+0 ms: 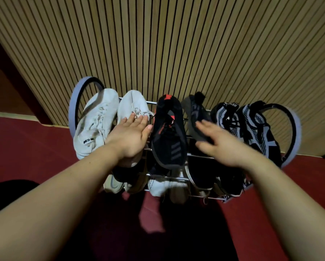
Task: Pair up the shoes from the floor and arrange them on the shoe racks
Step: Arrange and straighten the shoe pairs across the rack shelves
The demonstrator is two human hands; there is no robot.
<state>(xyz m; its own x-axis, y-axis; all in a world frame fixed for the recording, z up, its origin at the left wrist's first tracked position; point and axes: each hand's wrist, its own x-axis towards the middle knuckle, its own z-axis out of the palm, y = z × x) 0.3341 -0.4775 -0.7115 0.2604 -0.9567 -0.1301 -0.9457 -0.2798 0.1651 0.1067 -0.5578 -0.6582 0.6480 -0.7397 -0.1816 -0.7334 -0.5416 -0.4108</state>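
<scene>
Six shoes (169,136) crowd rack (201,156), left hand (131,136) flat

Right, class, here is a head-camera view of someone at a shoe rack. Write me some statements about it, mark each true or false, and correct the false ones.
1. Two white shoes sit side by side at the left end of the top shelf. True.
2. The left hand grips the black and red shoe by its laces. False: it is open, fingers straight, over the second white shoe.
3. A grey shoe stands beside the black and red shoe. True.
4. The lower shelf holds no shoes. False: several show there.
5. The right hand holds a shoe. False: it is open and holds nothing.
</scene>
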